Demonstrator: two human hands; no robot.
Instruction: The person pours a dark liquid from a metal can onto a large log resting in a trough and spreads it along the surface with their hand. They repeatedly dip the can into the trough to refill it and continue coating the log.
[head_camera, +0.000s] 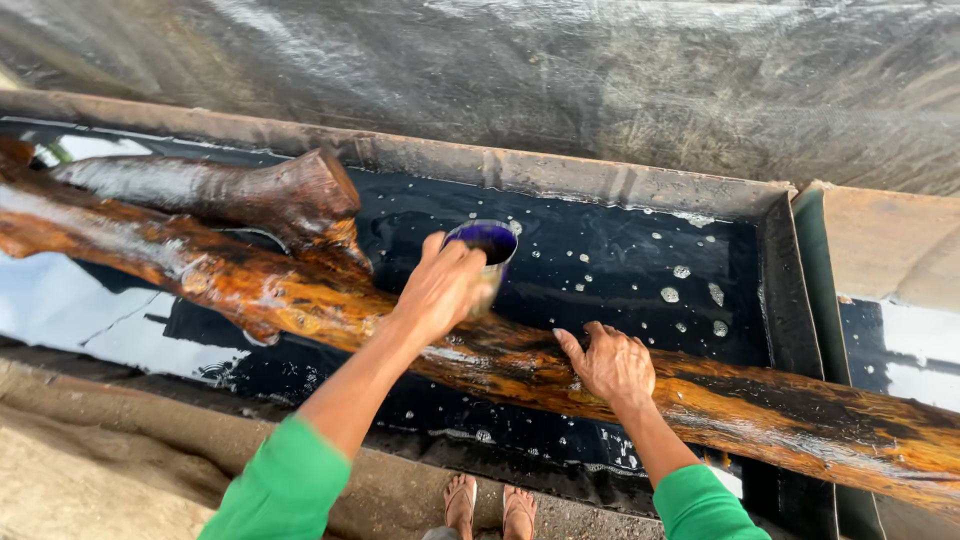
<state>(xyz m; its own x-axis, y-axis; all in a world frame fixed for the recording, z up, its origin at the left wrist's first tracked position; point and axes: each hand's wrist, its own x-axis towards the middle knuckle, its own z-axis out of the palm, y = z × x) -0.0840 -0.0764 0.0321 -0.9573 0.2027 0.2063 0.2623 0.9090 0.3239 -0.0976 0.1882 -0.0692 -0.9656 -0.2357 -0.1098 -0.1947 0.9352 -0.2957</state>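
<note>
Left hand: I see my left hand (440, 288) closed around a small metal cup (487, 252), fingers wrapped over its near side, held above the dark liquid.
Cup: it is tilted a little, with purple-dark liquid inside; its lower part is hidden behind my fingers.
Right hand: my right hand (612, 362) lies flat and open on the wet log (330, 310), fingers spread, holding nothing.
Log: orange-brown and glistening, it lies across the long trough (600, 182), running from upper left to lower right; both ends are cut off by the frame.
Second log: a shorter stump (260, 190) rests behind it, touching it.
Liquid: black, with pale bubbles (690, 290); I cannot tell its depth.
Below: green sleeves (285, 485) and sandalled feet (490, 508), partly cut off.
</note>
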